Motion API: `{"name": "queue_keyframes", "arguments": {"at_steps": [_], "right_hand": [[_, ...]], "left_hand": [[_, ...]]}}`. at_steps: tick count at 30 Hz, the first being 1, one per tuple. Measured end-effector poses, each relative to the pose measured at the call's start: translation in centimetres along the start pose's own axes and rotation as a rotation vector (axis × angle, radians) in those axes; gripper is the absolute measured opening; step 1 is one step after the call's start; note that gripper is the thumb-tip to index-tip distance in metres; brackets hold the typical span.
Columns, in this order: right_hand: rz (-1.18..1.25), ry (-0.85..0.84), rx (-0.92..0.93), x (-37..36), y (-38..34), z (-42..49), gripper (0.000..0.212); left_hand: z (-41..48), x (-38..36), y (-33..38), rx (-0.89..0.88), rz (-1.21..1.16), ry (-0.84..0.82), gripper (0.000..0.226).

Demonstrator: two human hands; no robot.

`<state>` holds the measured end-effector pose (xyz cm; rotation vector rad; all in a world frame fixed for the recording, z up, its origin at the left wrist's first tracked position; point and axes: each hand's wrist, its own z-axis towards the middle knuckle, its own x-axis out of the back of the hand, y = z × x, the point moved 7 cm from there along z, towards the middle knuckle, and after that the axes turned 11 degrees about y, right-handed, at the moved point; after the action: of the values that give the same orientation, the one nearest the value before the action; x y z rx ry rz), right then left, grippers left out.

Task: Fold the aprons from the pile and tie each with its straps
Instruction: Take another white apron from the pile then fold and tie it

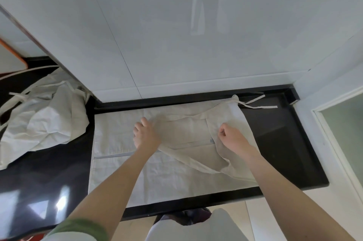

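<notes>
From the head view, a crumpled pile of aprons [45, 121] sits at the worktop's [284, 142] left back, against the white wall [176, 34]. One apron [167, 174] lies spread across the worktop's middle, reaching its front edge, with its straps [257, 103] trailing at the right back. The left hand [146, 136] grips a raised flap of it; the right hand [233, 138], fisted, pinches the same flap. Bare black worktop lies to the right.

Left hand [146, 135] and right hand [233, 137] grip folds of the apron [167, 172] spread on the counter [284, 142]; pile [45, 119] at left.
</notes>
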<state>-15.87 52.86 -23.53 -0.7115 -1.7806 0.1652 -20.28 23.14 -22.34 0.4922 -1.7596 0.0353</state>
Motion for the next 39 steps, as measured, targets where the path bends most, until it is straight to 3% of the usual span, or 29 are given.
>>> {"name": "queue_keyframes", "arguments": {"at_steps": [3,6,9,12,15,17,22,26,29,33,36,39], "right_hand": [[-0.062,0.090,0.050,1.3,-1.2,1.3,0.027],[-0.176,0.167,0.203,2.1,-3.1,2.8,0.041],[-0.237,0.168,0.337,2.4,-4.8,4.6,0.044],[-0.272,0.094,0.434,2.1,-6.1,6.2,0.053],[-0.322,-0.105,0.427,0.5,-6.5,7.0,0.083],[-0.384,-0.169,0.401,-0.1,-6.4,7.6,0.095],[-0.491,-0.189,0.393,0.5,-6.7,8.5,0.079],[-0.521,-0.200,0.373,0.4,-6.8,8.4,0.075],[-0.593,-0.133,0.393,0.4,-7.1,8.5,0.072],[-0.719,-0.018,0.487,0.7,-7.6,8.5,0.050],[-0.768,-0.039,0.445,0.9,-7.5,8.5,0.030],[-0.716,0.007,0.398,2.1,-7.3,8.1,0.027]], "left_hand": [[0.7,0.6,2.4,-0.146,0.000,0.043,0.066],[1.3,-0.2,5.3,-0.382,0.017,-0.002,0.051],[1.9,-1.4,6.8,-0.571,0.206,0.028,0.048],[2.8,-2.4,6.5,-0.565,0.322,0.005,0.064],[3.8,-2.3,6.6,-0.607,0.357,-0.011,0.078],[4.3,-1.9,7.0,-0.658,0.394,-0.012,0.074],[5.9,-1.5,7.1,-0.575,0.381,-0.023,0.037],[6.1,-1.6,6.9,-0.512,0.358,-0.024,0.035],[6.1,-1.4,7.2,-0.560,0.408,0.016,0.031],[5.5,-1.4,7.3,-0.680,0.385,0.023,0.027],[5.4,-0.9,6.9,-0.659,0.356,0.018,0.023],[5.5,0.7,7.0,-0.660,0.351,0.050,0.021]]}}
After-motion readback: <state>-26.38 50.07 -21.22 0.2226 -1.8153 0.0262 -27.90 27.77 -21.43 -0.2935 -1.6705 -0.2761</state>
